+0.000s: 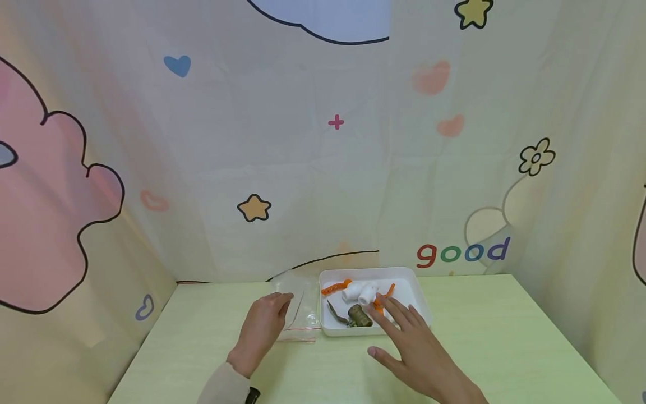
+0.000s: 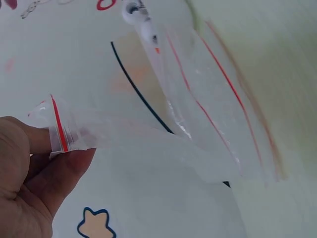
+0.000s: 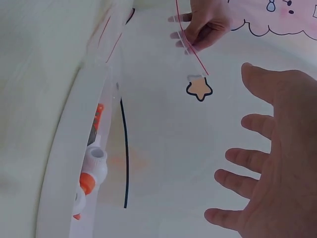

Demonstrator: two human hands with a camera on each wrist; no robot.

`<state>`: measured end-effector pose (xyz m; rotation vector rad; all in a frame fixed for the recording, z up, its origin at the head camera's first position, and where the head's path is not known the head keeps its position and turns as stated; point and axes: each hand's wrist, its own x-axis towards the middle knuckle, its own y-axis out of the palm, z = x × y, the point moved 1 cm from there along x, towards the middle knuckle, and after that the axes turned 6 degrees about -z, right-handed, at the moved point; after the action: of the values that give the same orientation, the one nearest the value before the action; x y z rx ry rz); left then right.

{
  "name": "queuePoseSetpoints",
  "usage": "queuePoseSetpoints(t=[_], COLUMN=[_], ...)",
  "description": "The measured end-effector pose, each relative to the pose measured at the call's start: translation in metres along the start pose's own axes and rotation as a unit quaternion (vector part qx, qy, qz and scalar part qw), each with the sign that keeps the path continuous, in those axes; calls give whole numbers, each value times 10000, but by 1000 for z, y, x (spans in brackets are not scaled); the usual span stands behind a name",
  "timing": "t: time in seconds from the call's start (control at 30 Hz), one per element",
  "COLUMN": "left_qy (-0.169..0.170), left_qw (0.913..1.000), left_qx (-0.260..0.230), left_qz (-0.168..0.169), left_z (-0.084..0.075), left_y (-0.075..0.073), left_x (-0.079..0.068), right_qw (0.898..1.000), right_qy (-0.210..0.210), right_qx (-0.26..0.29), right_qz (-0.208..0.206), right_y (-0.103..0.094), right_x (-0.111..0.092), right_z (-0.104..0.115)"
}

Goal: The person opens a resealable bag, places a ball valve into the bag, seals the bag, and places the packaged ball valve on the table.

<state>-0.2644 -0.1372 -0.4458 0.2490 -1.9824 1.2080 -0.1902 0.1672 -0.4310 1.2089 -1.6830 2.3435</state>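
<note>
In the head view my left hand (image 1: 262, 328) pinches the edge of a clear zip bag between thumb and fingers. The left wrist view shows that bag (image 2: 119, 131), its red zip line at the fingertips, stretched towards more clear plastic with red lines (image 2: 213, 99) on the table. My right hand (image 1: 421, 353), fingers straight and spread, hovers over the near right corner of a white tray (image 1: 418, 292) and holds nothing. Inside lie white tubular pieces (image 1: 357, 292), an orange piece (image 1: 334, 288), a dark green ribbed cylinder (image 1: 360, 316) and a curved dark green strip (image 1: 336, 313).
The pale green table (image 1: 504, 336) runs back to a printed cloth backdrop (image 1: 313, 185) and has cloth at both sides. Its back edge passes just behind the tray, which stands right of the bags.
</note>
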Motion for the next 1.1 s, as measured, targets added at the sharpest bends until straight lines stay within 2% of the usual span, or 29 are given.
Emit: queuePoseSetpoints(t=[0.17, 0.33, 0.5, 0.6, 0.73, 0.83, 1.1], left_qy=[-199, -212, -303, -346, -283, -258, -295], left_qw=[9993, 9975, 9958, 9946, 9916, 9880, 9808], left_qx=[-247, -376, -515, -556, -598, -729, -1086], left_qz=[-201, -563, -695, -802, -1115, -1339, -1594], left_z=[-13, -27, -41, -51, -61, -69, -93], left_y=[-8, -13, -15, -14, -12, -10, -2], left_x=[3, 7, 10, 12, 15, 17, 22], right_qw=[9999, 9989, 9970, 9953, 9883, 9829, 9708], right_qy=[-8, -88, -132, 124, 557, 671, 864], right_qx=[42, 61, 205, 515, 986, 1191, 1678], right_qz=[-134, -455, -737, -816, -1024, -1231, -1479], right_y=[-4, -9, -13, -15, -17, -17, -14], right_x=[6, 14, 20, 24, 32, 38, 46], right_z=[3, 7, 14, 19, 26, 30, 40])
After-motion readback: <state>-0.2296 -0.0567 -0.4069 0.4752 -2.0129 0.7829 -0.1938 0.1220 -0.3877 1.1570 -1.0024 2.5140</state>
